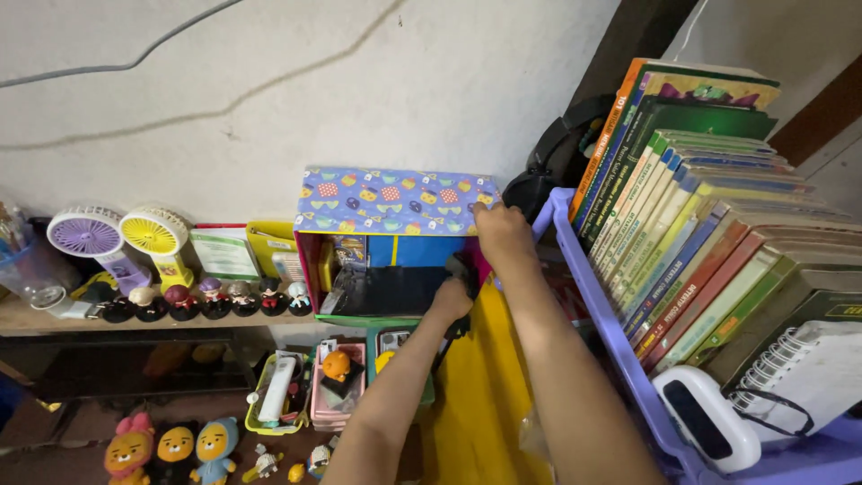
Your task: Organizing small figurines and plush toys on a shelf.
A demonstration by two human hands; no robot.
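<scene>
- The right hand [503, 232] is gripping the top right corner of the patterned box [395, 199], with its fingers curled over the edge of the blue lid that is covered in small coloured shapes.
- The left hand [452, 296] is reaching into the open front of that box, at about six o'clock from the right hand, with its fingers closed around a small dark object [460, 269]; what that object is cannot be told.
- The box is sitting on a wooden shelf [36, 316] against the white wall, near the middle of the view, showing a pink side wall, a blue back and dark flat things inside.
- At nine o'clock from the box, a row of small figurines [215, 298] is standing along the shelf, with a yellow fan [154, 233] and a purple fan [87, 235] beyond them.
- At six o'clock from the box, small trays [310, 388] are holding a white remote and an orange toy, and plush figures [175, 449] are sitting further down at seven o'clock.
- At three o'clock from the hands, a purple basket [600, 314] is holding a leaning row of books [700, 233], a spiral notebook [808, 377] and a white device [705, 418].
- A yellow sheet [480, 395] is hanging between the two forearms.
</scene>
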